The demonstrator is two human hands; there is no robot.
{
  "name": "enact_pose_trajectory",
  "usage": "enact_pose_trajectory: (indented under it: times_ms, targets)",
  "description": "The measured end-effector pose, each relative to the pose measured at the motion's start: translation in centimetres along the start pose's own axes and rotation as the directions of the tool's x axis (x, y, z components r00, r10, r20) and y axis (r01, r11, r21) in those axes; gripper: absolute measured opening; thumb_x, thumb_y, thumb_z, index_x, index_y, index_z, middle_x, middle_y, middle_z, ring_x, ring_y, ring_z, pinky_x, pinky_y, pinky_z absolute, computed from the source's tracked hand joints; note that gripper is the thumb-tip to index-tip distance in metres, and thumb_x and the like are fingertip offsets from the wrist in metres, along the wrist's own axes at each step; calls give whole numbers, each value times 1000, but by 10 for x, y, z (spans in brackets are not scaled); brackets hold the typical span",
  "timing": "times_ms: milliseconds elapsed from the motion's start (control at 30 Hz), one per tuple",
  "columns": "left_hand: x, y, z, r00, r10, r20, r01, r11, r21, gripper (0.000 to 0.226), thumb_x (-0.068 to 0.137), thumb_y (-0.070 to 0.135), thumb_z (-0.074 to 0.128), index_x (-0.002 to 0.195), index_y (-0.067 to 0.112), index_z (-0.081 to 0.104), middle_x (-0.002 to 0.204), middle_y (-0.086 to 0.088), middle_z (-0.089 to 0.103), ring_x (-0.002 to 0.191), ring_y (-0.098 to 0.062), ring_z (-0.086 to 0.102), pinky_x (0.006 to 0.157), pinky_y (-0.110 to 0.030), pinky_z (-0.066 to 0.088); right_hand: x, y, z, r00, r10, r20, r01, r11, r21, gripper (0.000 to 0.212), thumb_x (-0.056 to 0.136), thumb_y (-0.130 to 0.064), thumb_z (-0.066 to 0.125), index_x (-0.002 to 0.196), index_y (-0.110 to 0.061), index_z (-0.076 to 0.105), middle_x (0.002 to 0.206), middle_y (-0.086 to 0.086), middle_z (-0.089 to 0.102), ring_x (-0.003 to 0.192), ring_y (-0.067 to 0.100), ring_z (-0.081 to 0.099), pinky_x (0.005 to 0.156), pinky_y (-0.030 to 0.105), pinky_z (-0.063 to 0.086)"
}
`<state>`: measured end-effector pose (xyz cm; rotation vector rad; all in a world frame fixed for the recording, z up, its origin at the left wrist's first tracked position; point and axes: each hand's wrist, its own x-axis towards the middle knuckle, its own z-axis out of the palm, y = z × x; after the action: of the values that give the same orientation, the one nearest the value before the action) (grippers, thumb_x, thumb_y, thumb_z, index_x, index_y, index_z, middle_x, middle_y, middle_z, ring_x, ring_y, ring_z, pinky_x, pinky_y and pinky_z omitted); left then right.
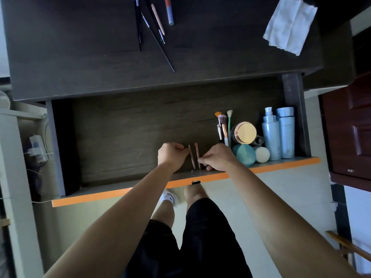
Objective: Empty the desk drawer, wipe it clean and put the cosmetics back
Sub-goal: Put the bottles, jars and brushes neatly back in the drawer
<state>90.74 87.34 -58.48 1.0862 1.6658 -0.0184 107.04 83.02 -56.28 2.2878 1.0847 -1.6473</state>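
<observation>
Drawer (pixel 128 125): pulled out below the counter (pixel 80 57), dark floor mostly bare, orange front edge.
Drawer, right end: two pale blue bottles (pixel 279 133) lying side by side, caps away from the front; one gold-lidded jar (pixel 244 132); one teal round case (pixel 245 154); one white sponge (pixel 262 154); one small dark tube, partly hidden behind the jar.
Brushes (pixel 223 127): four, just left of the jar, bristles toward the back, handles toward the front.
Pencils (pixel 194 156): two pinkish ones, in the drawer near the front wall, between the hands, almost parallel, long axes running front to back.
Left grip (pixel 172 154): fingers curled, pinched on the far end of the left pencil.
Right grip (pixel 217 157): fingertips pinched on the right pencil near its front half.
Counter, top: about six thin pens and pencils (pixel 154 23) in a loose fan, mostly pointing front to back; exact count unclear where they cross.
Tissue (pixel 290 25): one, white, unfolded, at the counter's right end, well apart from the pens.
</observation>
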Motion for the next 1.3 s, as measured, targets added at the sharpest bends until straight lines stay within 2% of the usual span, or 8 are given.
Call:
enact_pose_trajectory:
  times_ms: [167, 300, 400, 633, 733, 800, 1067, 1300]
  targets:
    - [-12, 28, -60, 933, 318, -170, -284, 938, 198, 15, 91, 32, 60, 95, 23, 71, 91, 1, 72, 85, -20, 66, 78, -28, 50, -11, -28, -42, 972, -164, -170, 168, 986, 13, 37, 92, -41, 66, 122, -20, 66, 113, -4, 71, 101, 12, 68, 91, 31, 53]
    - [-13, 67, -117, 699, 622, -351, -558, 783, 276, 17, 92, 27, 61, 105, 18, 68, 95, 2, 65, 85, -17, 64, 77, -29, 51, -7, -80, -84, 849, -369, -378, 430, 899, 88, 20, 91, -35, 68, 109, -27, 71, 94, -11, 72, 88, 5, 68, 86, 29, 54]
    - [6, 95, -148, 614, 680, -401, -568, 733, 373, 30, 93, 28, 60, 120, 15, 61, 111, -5, 60, 106, -25, 57, 88, -34, 46, 8, -120, -108, 762, -422, -491, 522, 849, 80, 15, 90, -29, 68, 104, -26, 73, 85, -15, 70, 76, -4, 64, 77, 18, 50]
    - [71, 129, -181, 677, 635, -372, -421, 749, 512, 51, 94, 37, 55, 141, 18, 46, 147, -6, 41, 133, -30, 36, 106, -47, 33, 62, -199, -131, 693, -500, -519, 559, 827, -51, 32, 90, -28, 65, 122, -24, 65, 107, -5, 69, 92, 14, 66, 90, 35, 53]
    - [90, 130, -180, 735, 563, -377, -314, 776, 547, 53, 96, 48, 48, 143, 23, 46, 153, 2, 36, 137, -27, 28, 109, -46, 22, 79, -232, -140, 662, -550, -508, 562, 814, -149, 40, 93, -29, 62, 132, -22, 59, 117, 1, 64, 101, 18, 64, 90, 36, 52]
    - [86, 122, -174, 721, 590, -364, -320, 749, 580, 54, 96, 51, 45, 144, 24, 45, 155, 3, 33, 139, -25, 25, 110, -44, 18, 81, -243, -142, 638, -560, -528, 546, 813, -203, 41, 95, -32, 60, 135, -23, 57, 121, 3, 61, 105, 20, 62, 87, 36, 52]
    - [88, 122, -163, 706, 583, -401, -284, 752, 595, 61, 93, 54, 40, 146, 24, 42, 156, 2, 32, 141, -24, 23, 113, -43, 13, 108, -261, -156, 625, -515, -587, 522, 835, -175, 13, 90, -28, 66, 99, -25, 75, 97, 4, 71, 90, 24, 67, 75, 35, 55]
    - [88, 122, -164, 725, 578, -375, -267, 737, 621, 66, 92, 57, 40, 149, 24, 36, 158, 2, 28, 143, -23, 19, 114, -42, 11, 101, -233, -154, 635, -482, -604, 516, 846, -133, 15, 89, -30, 66, 101, -26, 73, 92, -4, 72, 87, 17, 67, 72, 34, 56]
